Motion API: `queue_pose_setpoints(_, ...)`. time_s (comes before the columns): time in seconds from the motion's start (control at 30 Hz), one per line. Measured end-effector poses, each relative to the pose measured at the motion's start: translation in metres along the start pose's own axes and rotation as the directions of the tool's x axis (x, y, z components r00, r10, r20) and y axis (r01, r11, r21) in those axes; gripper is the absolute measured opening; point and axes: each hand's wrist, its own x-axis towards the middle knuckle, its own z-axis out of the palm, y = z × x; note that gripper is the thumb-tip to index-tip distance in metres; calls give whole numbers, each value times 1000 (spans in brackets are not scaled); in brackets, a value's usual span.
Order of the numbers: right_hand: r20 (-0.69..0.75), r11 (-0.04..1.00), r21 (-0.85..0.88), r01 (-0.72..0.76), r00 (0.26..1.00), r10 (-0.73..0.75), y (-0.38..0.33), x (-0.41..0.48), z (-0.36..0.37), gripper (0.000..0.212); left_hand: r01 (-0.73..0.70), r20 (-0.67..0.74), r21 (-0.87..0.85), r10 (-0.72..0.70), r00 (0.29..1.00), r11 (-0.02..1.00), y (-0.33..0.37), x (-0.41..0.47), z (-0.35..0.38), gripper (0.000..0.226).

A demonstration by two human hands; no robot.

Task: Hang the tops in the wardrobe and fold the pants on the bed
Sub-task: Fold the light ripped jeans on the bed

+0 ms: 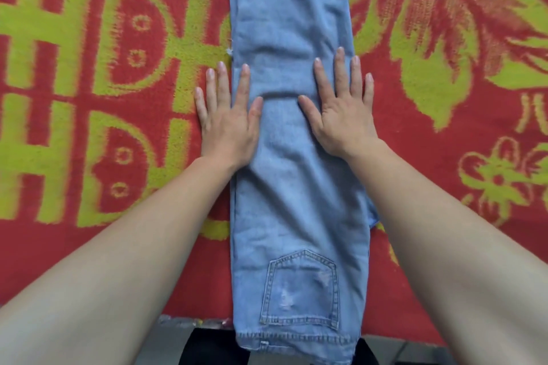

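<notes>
Light blue jeans [292, 201] lie folded lengthwise in a long strip down the middle of the bed, the waistband and a back pocket nearest me, the legs running out of view at the top. My left hand [226, 115] lies flat with straight, spread fingers on the jeans' left edge, partly on the blanket. Flat on the right side of the denim is my right hand [341, 109], fingers straight and spread too. A crease in the cloth runs between the two hands.
The bed is covered by a red blanket [103, 98] with yellow-green letters on the left and flower patterns on the right. Its near edge runs along the bottom, where the jeans' waistband overhangs; grey floor [421, 350] shows below.
</notes>
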Motion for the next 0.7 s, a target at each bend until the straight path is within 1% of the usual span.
queue_pose_setpoints(0.03, -34, 1000, 24, -16, 999, 16, -2, -11, -2, 71, 1, -6, -52, -1, 1000, 999, -3, -10, -1, 69)
queue_pose_setpoints(0.1, -118, 986, 149, -74, 989, 92, -5, -49, 2, 74, 46, -3, -131, -47, 999, 990, -10, -46, -4, 80)
queue_pose_setpoints(0.13, -145, 966, 224, -129, 976, 164, -6, -76, 7, 76, 71, 14, -131, -70, 997, 989, -13, -71, -4, 85)
queue_pose_setpoints(0.17, -136, 931, 301, -207, 957, 257, -7, -105, 14, 79, 83, 43, -101, -79, 996, 991, -17, -99, -2, 88)
queue_pose_setpoints(0.2, -88, 881, 363, -303, 930, 356, -9, -136, 20, 84, 77, 86, -51, -73, 994, 996, -21, -128, 0, 90)
queue_pose_setpoints(0.23, -21, 830, 391, -397, 898, 439, -10, -166, 25, 89, 66, 138, 5, -66, 988, 998, -24, -158, 3, 91)
queue_pose_setpoints(0.27, 34, 796, 388, -464, 871, 491, -12, -195, 28, 93, 71, 188, 50, -80, 979, 996, -26, -187, 6, 91)
queue_pose_setpoints(0.37, 160, 733, 382, -562, 822, 547, -17, -270, 37, 100, 199, 240, 99, -218, 946, 975, -21, -257, 6, 83)
queue_pose_setpoints(0.4, 205, 689, 403, -603, 793, 574, -18, -289, 39, 99, 235, 245, 98, -252, 936, 967, -17, -273, 6, 79)
queue_pose_setpoints(0.47, 328, 541, 468, -699, 706, 628, -22, -318, 44, 88, 319, 275, 71, -326, 905, 945, -9, -297, 6, 72)
queue_pose_setpoints(0.5, 390, 466, 495, -733, 667, 635, -23, -329, 49, 81, 378, 309, 36, -370, 876, 925, -5, -304, 7, 68)
queue_pose_setpoints(0.53, 429, 435, 507, -744, 656, 621, -23, -337, 53, 75, 447, 345, -4, -418, 840, 894, -1, -309, 7, 65)
queue_pose_setpoints(0.57, 445, 453, 494, -743, 663, 602, -23, -343, 56, 71, 505, 372, -42, -456, 809, 862, 3, -314, 8, 63)
queue_pose_setpoints(0.6, 448, 494, 469, -732, 679, 581, -22, -346, 57, 68, 542, 390, -63, -480, 786, 838, 8, -317, 9, 60)
queue_pose_setpoints(0.67, 451, 560, 446, -698, 716, 533, -19, -353, 56, 66, 580, 411, -95, -498, 763, 809, 15, -327, 9, 54)
queue_pose_setpoints(0.7, 461, 567, 461, -683, 730, 505, -18, -356, 53, 65, 601, 425, -139, -500, 754, 787, 19, -332, 8, 51)
